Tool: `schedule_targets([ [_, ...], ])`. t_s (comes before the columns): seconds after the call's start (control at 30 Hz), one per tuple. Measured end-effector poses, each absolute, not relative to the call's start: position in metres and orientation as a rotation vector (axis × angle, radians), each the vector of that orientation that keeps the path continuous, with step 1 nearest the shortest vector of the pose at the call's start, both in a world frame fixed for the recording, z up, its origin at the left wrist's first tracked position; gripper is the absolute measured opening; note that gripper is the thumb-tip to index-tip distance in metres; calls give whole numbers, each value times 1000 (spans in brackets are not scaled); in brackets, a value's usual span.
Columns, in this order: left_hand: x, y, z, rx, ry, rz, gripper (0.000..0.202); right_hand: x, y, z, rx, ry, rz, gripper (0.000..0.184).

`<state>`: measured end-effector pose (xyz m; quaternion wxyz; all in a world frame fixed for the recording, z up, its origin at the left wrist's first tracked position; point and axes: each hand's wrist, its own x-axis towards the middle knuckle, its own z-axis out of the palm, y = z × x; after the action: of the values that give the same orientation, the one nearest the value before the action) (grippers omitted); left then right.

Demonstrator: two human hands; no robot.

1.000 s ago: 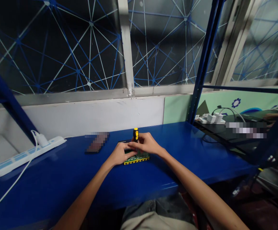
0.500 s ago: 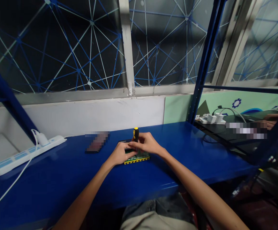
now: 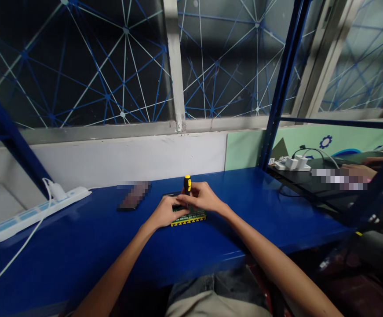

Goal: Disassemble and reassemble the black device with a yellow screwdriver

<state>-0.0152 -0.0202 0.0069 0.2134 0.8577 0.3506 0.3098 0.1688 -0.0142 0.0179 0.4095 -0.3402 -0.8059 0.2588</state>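
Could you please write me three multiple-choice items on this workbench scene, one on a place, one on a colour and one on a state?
1. Where does the white power strip lie on the blue metal bench?
A. at its left end
B. at its right end
C. under both hands

2. What colours is the handle of the small upright screwdriver?
A. red and white
B. yellow and black
C. all green

3. How is the green circuit board with the yellow-and-black edge being kept?
A. lifted off the bench
B. lying alone, untouched
C. flat on the bench with the left hand on it

Answers: 1 A, the strip sits far left with a white plug in it. 2 B, a yellow cap tops a black grip. 3 C, the left hand rests on the board while the right hand grips the screwdriver above it.
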Motion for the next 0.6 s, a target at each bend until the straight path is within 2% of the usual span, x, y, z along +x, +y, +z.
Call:
schedule_targets([
  [0.6,-15,-16,1,2378,1002,884,8,168,-13,17,-827,-1982,665,32],
])
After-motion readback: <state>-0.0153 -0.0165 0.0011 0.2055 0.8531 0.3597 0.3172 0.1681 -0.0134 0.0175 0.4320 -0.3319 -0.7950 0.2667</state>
